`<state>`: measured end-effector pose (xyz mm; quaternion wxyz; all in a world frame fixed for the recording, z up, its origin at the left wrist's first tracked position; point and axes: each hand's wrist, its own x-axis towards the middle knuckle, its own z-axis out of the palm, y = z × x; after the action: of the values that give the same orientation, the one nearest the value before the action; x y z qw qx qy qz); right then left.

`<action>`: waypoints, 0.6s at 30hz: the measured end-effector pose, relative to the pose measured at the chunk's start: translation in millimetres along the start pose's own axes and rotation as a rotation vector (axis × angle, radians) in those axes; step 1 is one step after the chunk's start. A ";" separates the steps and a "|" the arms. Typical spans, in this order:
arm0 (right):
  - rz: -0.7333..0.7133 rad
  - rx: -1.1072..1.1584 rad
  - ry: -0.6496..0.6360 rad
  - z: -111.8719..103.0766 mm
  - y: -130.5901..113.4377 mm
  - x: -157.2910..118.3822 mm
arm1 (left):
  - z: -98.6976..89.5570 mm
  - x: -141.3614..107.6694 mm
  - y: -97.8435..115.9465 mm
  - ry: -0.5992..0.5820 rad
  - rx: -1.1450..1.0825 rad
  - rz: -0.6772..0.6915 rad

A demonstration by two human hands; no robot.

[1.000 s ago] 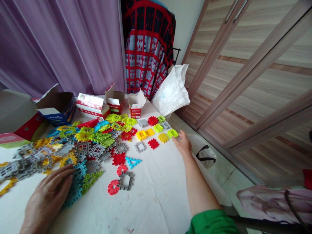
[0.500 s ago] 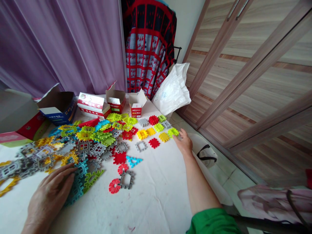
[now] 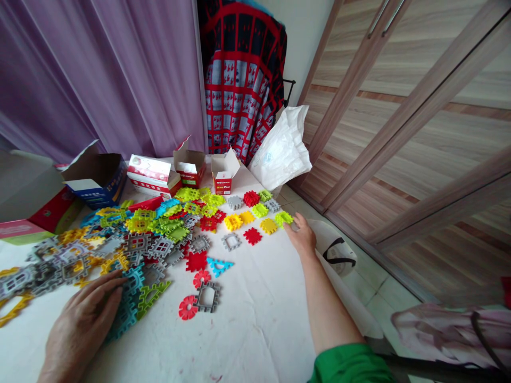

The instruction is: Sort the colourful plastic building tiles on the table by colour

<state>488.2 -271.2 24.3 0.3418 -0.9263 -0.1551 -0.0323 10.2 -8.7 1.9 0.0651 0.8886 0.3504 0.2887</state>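
Under the left grip point(image 3: 82, 324): open wide, fingers point(image 3: 107, 287) spread and resting on teal waffle blocks point(image 3: 124, 314), nothing clasped. Just right of those fingers, a green arched block point(image 3: 152, 299) touches the teal ones. Blocks are flat plastic, notched along every edge. Shapes seen: squares, window frames, gears, a triangle.

Past the left grip's fingertips, a dense heap of gray window frames point(image 3: 159, 247) mixed with yellow and lime blocks point(image 3: 139, 223) spreads across the bench point(image 3: 255, 330), which is covered in white sheeting.

Right grip point(image 3: 301, 236), green sleeve point(image 3: 349, 367) behind it: open, fingers lightly curled, empty, at the bench's right edge. A lime block point(image 3: 283, 217) lies just beside its fingertips, a yellow block point(image 3: 269, 225) near them. Farther left of this grip, separate pieces lie loose: a red square point(image 3: 253, 236), a gray frame point(image 3: 231, 241), a yellow square point(image 3: 233, 222).

Between the grips, nearer the left one: a red gear point(image 3: 188, 307), a gray frame point(image 3: 206, 296), a cyan triangle point(image 3: 217, 266).

Well beyond both grips stand open cardboard boxes point(image 3: 225, 173) and a white plastic bag point(image 3: 281, 149).
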 end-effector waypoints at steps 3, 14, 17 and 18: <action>0.001 0.000 0.009 -0.5 -2.0 -0.5 | 0.9 -0.6 -1.8 -0.002 0.003 -0.004; -0.016 -0.100 -0.034 -4.1 -12.0 -6.2 | 4.9 -1.8 -6.6 -0.005 -0.002 -0.003; -0.002 -0.138 -0.058 -5.8 -16.0 -7.0 | 3.4 -1.6 -5.1 -0.013 -0.001 -0.006; -0.003 -0.148 -0.063 -5.9 -17.0 -7.0 | 3.0 -1.5 -4.8 -0.016 -0.001 -0.010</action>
<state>476.5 -264.7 38.2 0.2673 -0.9494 -0.1644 -0.0150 8.2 -5.8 -2.8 0.0696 0.8892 0.3540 0.2813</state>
